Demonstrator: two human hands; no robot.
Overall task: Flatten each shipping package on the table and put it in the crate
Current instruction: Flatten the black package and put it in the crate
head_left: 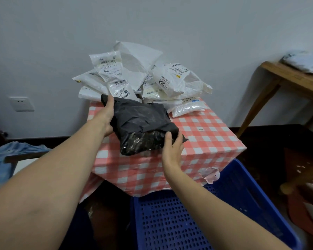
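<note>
Head view shows the left hand [107,116] and right hand [172,147] gripping the black package [143,123] above the crate [170,222]; the slippery plastic may slide out.

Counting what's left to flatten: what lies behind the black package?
A heap of white labelled packages against the wall. The black package covers its front edge; lower ones are hidden.

left hand [107,116], right hand [172,147] grip black package [143,127] over table [206,138] — blue crate [170,222] near
</note>
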